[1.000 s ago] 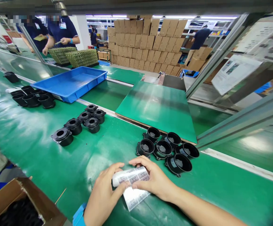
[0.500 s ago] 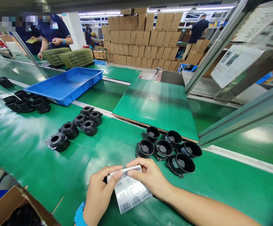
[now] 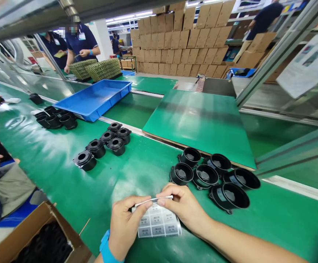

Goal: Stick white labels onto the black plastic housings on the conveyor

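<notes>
The silvery label sheet (image 3: pixel 159 223) bears printed rectangles. Its far edge bends over between left hand (image 3: pixel 127 221) and right hand (image 3: pixel 187 208).

label sheet (image 3: pixel 159 220), printed in small cells, too blurred to read

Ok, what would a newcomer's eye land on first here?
Probably the sheet of silvery labels, pinched by the left hand and right hand at bottom centre. Next, the bright blue tray at upper left, then the high stack of brown boxes in the background.
</notes>
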Available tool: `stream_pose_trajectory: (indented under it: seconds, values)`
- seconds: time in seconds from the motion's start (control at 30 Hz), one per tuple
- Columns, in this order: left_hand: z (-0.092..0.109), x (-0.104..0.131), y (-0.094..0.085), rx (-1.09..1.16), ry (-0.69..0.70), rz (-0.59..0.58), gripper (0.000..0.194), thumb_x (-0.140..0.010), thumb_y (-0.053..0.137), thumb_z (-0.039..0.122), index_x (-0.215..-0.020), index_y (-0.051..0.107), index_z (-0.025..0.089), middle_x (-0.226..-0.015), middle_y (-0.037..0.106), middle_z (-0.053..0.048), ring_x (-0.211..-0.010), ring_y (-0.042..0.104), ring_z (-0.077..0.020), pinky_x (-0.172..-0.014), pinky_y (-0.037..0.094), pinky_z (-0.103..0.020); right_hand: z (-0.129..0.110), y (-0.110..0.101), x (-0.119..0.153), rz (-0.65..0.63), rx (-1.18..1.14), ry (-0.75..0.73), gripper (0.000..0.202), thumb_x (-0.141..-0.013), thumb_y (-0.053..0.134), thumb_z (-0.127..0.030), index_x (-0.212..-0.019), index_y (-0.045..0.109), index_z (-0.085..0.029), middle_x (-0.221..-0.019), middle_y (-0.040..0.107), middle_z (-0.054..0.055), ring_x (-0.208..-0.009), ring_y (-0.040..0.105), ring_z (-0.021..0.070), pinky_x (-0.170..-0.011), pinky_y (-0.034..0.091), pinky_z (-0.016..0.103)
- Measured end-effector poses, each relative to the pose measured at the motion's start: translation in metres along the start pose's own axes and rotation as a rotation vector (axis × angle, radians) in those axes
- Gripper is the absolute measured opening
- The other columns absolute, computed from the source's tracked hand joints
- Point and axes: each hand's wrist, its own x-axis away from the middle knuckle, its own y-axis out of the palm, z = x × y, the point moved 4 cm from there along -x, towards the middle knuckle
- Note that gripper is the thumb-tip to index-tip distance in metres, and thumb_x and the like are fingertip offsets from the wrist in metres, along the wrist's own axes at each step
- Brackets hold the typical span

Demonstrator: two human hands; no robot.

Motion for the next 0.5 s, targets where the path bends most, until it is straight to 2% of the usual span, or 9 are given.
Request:
stream_pose_trajectory:
  seconds: [0.23, 0.4, 0.47, 0.5]
  values:
    - [0.005, -0.001, -0.002, -0.084, 0.134, 0.004, 0.017, -0.090, 0.078, 0.034, -0.079, 0.089, 0.027, -0.065, 0.081, 0.001, -0.053, 0.073, -0.0152, -0.053, 0.054, -0.020, -0.004, 0.003, 0.002, 0.026, 0.045, -0.038, 0.037, -0.083, 0.091, -0.059, -0.082, 0.087, -0.022, -0.078, 0.072, 0.004, -0.071, 0.066, 0.0197, -0.068, 0.053, 0.032]
    - [0.009, 0.001, -0.003, -0.097, 0.148, 0.026, 0.029, -0.090, 0.077, 0.037, -0.067, 0.084, 0.022, -0.053, 0.072, 0.001, -0.045, 0.065, -0.0135, -0.046, 0.048, -0.019, -0.009, 0.005, 0.003, 0.045, 0.047, -0.038, 0.046, -0.084, 0.089, -0.061, -0.068, 0.078, -0.020, -0.069, 0.066, 0.001, -0.061, 0.059, 0.0162, -0.057, 0.049, 0.028]
    - [0.008, 0.001, -0.004, -0.103, 0.139, 0.044, 0.031, -0.090, 0.077, 0.039, -0.065, 0.084, 0.022, -0.052, 0.070, 0.001, -0.044, 0.063, -0.0135, -0.045, 0.047, -0.020, -0.011, 0.004, 0.003, 0.054, 0.037, -0.047, 0.045, -0.084, 0.089, -0.061, -0.071, 0.077, -0.019, -0.070, 0.067, 0.001, -0.061, 0.061, 0.0165, -0.057, 0.050, 0.028]
    - [0.008, 0.002, -0.006, -0.102, 0.131, 0.066, 0.033, -0.089, 0.077, 0.041, -0.064, 0.083, 0.021, -0.051, 0.069, 0.001, -0.044, 0.062, -0.0136, -0.045, 0.047, -0.020, -0.012, 0.004, 0.004, 0.059, 0.030, -0.056, 0.043, -0.085, 0.089, -0.061, -0.080, 0.079, -0.020, -0.073, 0.070, 0.002, -0.063, 0.064, 0.0174, -0.058, 0.053, 0.028]
